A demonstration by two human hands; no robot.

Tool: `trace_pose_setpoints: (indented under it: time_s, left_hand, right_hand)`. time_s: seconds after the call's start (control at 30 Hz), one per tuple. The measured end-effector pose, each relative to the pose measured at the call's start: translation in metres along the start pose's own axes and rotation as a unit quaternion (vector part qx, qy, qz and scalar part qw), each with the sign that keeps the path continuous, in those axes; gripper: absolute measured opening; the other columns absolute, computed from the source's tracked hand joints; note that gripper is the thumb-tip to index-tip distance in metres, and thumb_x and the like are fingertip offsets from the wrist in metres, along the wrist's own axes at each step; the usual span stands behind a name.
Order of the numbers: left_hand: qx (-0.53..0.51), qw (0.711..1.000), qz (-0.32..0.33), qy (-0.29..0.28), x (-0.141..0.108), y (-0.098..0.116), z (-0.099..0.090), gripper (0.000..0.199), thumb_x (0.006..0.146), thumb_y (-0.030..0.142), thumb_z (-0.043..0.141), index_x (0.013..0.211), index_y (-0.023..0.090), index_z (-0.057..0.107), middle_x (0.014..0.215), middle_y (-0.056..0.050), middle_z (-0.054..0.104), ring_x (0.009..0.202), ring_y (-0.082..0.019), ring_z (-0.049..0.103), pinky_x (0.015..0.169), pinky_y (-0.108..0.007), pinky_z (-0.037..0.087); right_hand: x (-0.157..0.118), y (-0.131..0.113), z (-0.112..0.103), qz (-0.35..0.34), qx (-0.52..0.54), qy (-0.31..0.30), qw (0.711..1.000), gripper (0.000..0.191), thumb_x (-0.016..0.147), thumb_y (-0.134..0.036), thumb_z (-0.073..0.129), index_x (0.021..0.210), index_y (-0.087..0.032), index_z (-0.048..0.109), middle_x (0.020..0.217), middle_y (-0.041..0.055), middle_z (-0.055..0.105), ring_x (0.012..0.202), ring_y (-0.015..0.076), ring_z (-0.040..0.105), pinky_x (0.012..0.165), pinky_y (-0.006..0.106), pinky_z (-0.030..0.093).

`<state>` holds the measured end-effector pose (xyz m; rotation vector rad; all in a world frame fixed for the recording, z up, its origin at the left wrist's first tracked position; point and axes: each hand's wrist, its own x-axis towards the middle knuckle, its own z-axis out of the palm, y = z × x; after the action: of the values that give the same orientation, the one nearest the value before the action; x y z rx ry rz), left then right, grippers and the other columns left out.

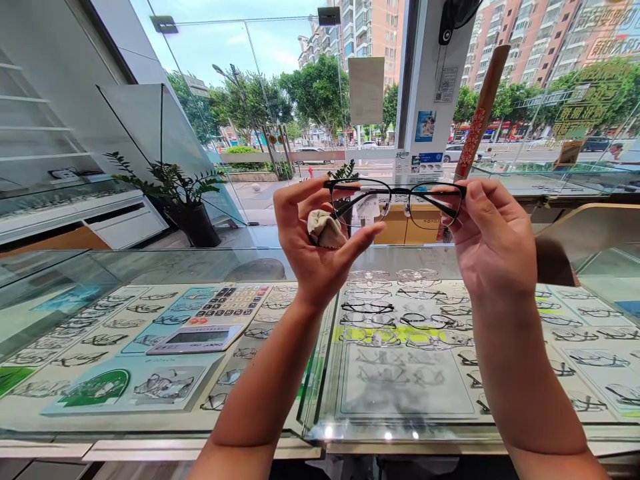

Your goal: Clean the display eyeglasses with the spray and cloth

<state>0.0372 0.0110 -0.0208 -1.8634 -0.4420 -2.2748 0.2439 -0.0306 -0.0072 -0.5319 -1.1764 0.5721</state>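
Observation:
A pair of black-rimmed eyeglasses (400, 191) is held up level above the counter, lenses facing me and temples pointing away. My right hand (500, 243) pinches the right end of the frame between thumb and fingers. At the left end, fingers of my left hand (315, 260) touch the frame's corner, while its thumb stretches out below the left lens. Tucked in that same hand is a crumpled beige cloth (325, 229). Part of the right temple is hidden behind my right hand.
Below stands a glass display counter (320, 400) with rows of eyeglasses inside. A calculator (220, 317) lies on its left part. Potted plant (193, 217) stands beyond at left. A long brown wooden piece (483, 110) rises behind my right hand; a curved tan panel (590, 230) is farther right.

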Motion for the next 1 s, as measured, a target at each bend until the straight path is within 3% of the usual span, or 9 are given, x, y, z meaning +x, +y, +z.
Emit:
trace_pose_setpoints:
  time_s: [0.13, 0.37, 0.63, 0.73, 0.8, 0.87, 1.0]
  left_hand:
    - [0.003, 1.0, -0.022, -0.021, -0.003, -0.001, 0.0, 0.077, 0.076, 0.062, 0.091, 0.137, 0.036, 0.052, 0.122, -0.005, 0.068, 0.109, -0.027, 0.077, 0.081, -0.038, 0.064]
    - [-0.072, 0.993, -0.077, -0.047, -0.006, -0.008, 0.004, 0.068, 0.082, 0.061, 0.088, 0.134, 0.035, 0.053, 0.115, -0.004, 0.074, 0.101, -0.022, 0.078, 0.081, -0.035, 0.067]
    - [-0.061, 0.993, -0.077, -0.057, -0.007, -0.025, 0.007, 0.082, 0.073, 0.06, 0.095, 0.137, 0.038, 0.049, 0.121, -0.004, 0.073, 0.11, -0.026, 0.077, 0.079, -0.034, 0.066]
    - [-0.115, 0.986, -0.112, -0.05, -0.008, -0.027, 0.007, 0.082, 0.068, 0.06, 0.097, 0.133, 0.037, 0.053, 0.121, -0.004, 0.073, 0.108, -0.024, 0.077, 0.075, -0.032, 0.063]
    - [-0.184, 0.965, -0.184, -0.039, -0.007, -0.022, 0.007, 0.078, 0.066, 0.059, 0.099, 0.127, 0.035, 0.058, 0.117, -0.004, 0.074, 0.091, -0.019, 0.076, 0.065, -0.027, 0.058]
    - [-0.261, 0.919, -0.294, -0.03, -0.005, -0.012, 0.008, 0.068, 0.07, 0.057, 0.097, 0.122, 0.032, 0.061, 0.11, -0.003, 0.075, 0.068, -0.01, 0.067, 0.051, -0.023, 0.047]
    - [-0.39, 0.766, -0.509, -0.043, 0.002, 0.007, 0.008, 0.051, 0.076, 0.049, 0.092, 0.111, 0.023, 0.066, 0.102, -0.003, 0.076, 0.049, -0.001, 0.044, 0.041, -0.018, 0.031]
  right_hand:
    - [0.001, 0.0, 0.001, 0.002, 0.014, -0.002, 1.0, 0.016, 0.091, -0.044, 0.077, 0.095, -0.03, 0.073, 0.093, 0.0004, 0.079, 0.086, 0.0193, 0.072, 0.073, 0.035, 0.054]
    - [0.001, 0.003, -0.002, -0.011, -0.016, -0.007, 1.0, 0.024, 0.091, -0.053, 0.077, 0.097, -0.03, 0.072, 0.094, 0.0003, 0.078, 0.092, 0.0209, 0.075, 0.077, 0.037, 0.056]
    - [0.0, 0.0, 0.0, 0.004, -0.021, -0.002, 1.0, 0.023, 0.091, -0.053, 0.076, 0.098, -0.031, 0.073, 0.099, 0.0021, 0.08, 0.096, 0.0225, 0.075, 0.077, 0.038, 0.058]
    - [-0.001, 0.0, 0.0, -0.005, -0.008, -0.013, 1.0, 0.021, 0.092, -0.051, 0.076, 0.099, -0.031, 0.074, 0.099, 0.0023, 0.08, 0.095, 0.0223, 0.075, 0.078, 0.038, 0.059]
    - [-0.003, 0.0, 0.001, -0.02, -0.003, -0.027, 0.999, 0.024, 0.095, -0.054, 0.072, 0.102, -0.031, 0.074, 0.103, 0.0024, 0.08, 0.095, 0.0216, 0.075, 0.079, 0.038, 0.059]
    - [-0.004, 0.001, 0.002, -0.043, -0.011, -0.05, 0.998, 0.03, 0.098, -0.058, 0.066, 0.106, -0.031, 0.075, 0.112, 0.0025, 0.081, 0.098, 0.021, 0.076, 0.083, 0.038, 0.061]
    - [-0.007, 0.005, 0.007, -0.107, -0.069, -0.087, 0.988, 0.026, 0.097, -0.051, 0.074, 0.114, -0.032, 0.077, 0.123, 0.0007, 0.08, 0.111, 0.0217, 0.075, 0.094, 0.04, 0.061]
